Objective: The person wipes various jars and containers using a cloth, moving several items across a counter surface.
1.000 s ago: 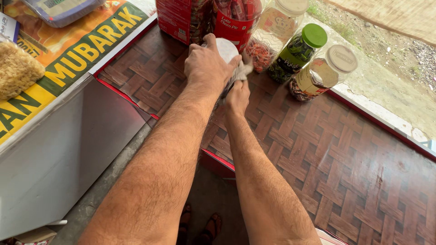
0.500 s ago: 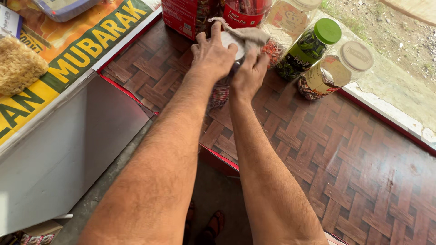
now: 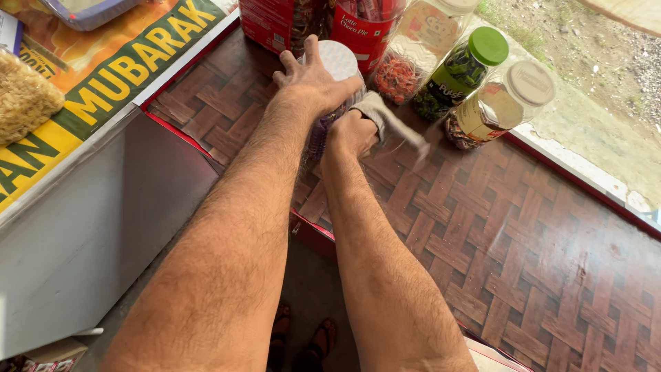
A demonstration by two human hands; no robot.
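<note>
1. Nearest the camera, two bare forearms reach out over the edge of a counter (image 3: 551, 275) with a brown woven pattern; feet in sandals (image 3: 306, 341) show on the floor below.
2. The right hand (image 3: 352, 132) is clenched around a grey-beige cloth (image 3: 389, 122), which trails off to the right, blurred. The hand presses against the side of a clear plastic jar (image 3: 323, 127), low down and on the side facing the camera.
3. The left hand (image 3: 313, 83) lies on top of that jar, fingers spread and gripping its white lid (image 3: 341, 60), and holds it steady. The jar stands on the counter, just in front of a row of other containers.
4. Judging by this, the wiping of this jar is under way: the cloth is at the lower side wall. Whether the lid and the far side are already clean cannot be told.
5. Behind stand red jars (image 3: 361, 27), a clear jar of orange sweets (image 3: 413, 55), a jar with a green lid (image 3: 465, 69) and a jar with a cream lid (image 3: 506, 103). No hand is touching them, so they look left to do, if they are to be wiped at all.
6. To the left lies a yellow and green banner (image 3: 117, 76) with a packet of noodles (image 3: 24, 100) on it.
</note>
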